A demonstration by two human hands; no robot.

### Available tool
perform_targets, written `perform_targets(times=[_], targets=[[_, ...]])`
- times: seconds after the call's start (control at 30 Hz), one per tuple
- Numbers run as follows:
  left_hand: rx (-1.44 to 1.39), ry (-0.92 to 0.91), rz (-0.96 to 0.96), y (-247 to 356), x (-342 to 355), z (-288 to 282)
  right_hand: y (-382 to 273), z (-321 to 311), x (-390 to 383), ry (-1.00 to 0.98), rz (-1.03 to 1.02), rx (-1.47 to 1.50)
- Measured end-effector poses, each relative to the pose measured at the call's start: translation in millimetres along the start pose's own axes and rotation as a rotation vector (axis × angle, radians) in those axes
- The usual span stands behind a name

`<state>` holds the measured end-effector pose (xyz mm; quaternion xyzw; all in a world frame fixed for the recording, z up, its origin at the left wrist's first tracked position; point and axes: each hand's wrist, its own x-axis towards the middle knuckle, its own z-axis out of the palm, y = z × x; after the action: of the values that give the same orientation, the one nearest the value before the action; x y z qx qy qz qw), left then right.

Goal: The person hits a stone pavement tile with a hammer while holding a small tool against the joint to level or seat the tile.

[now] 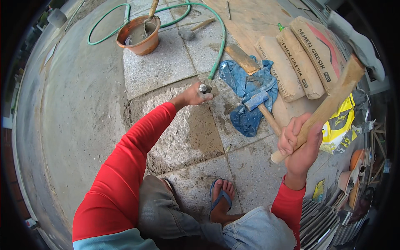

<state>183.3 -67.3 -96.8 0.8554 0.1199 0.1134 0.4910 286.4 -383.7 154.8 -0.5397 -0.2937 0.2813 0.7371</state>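
Observation:
My left hand is shut around a short metal chisel, which stands with its tip on the chipped, rough patch of floor where a paving slab has been broken away. My right hand grips the lower end of a long wooden handle, raised up and to the right of the chisel. The handle's head end is at the upper right and I cannot make it out. Both sleeves are red. My foot in a blue sandal rests on a slab below.
A second hammer with a bluish head lies on a blue cloth. Cement sacks are stacked at the right. An orange bucket with a tool, a green hose and a mallet lie beyond. Stacked tiles sit lower right.

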Motion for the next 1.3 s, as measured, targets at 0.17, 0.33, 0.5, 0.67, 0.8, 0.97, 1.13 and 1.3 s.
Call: perform_targets(times=[0.17,0.33,0.5,0.67,0.8,0.97,1.13,1.3], targets=[[0.027,-0.001,0.008,-6.2,-0.1,14.2,93.3,14.2,-14.9,-0.171,-0.131,-0.315],[0.003,0.083,0.147,3.4,0.3,17.5,106.5,3.2,-25.9,-0.251,0.573,-0.439],[0.046,0.017,-0.152,7.6,-14.7,12.9,-6.9,4.2,1.5,-0.084,0.088,-0.080],[0.024,0.102,-0.165,7.6,-26.4,19.7,54.0,1.5,-5.7,0.004,-0.220,0.271],[0.045,0.098,-0.031,19.2,-27.6,15.6,138.2,-3.4,-32.6,-0.342,0.275,-0.914],[-0.013,-0.013,-0.199,34.8,-23.5,7.4,56.2,-21.1,-25.0,-0.156,0.431,-0.290],[-0.099,0.026,-0.270,22.6,-32.5,17.1,-4.7,-10.8,-5.4,-0.021,-0.072,0.135],[0.032,0.169,-0.170,16.4,-41.6,31.7,107.2,5.0,-34.7,-0.232,0.111,-0.565]])
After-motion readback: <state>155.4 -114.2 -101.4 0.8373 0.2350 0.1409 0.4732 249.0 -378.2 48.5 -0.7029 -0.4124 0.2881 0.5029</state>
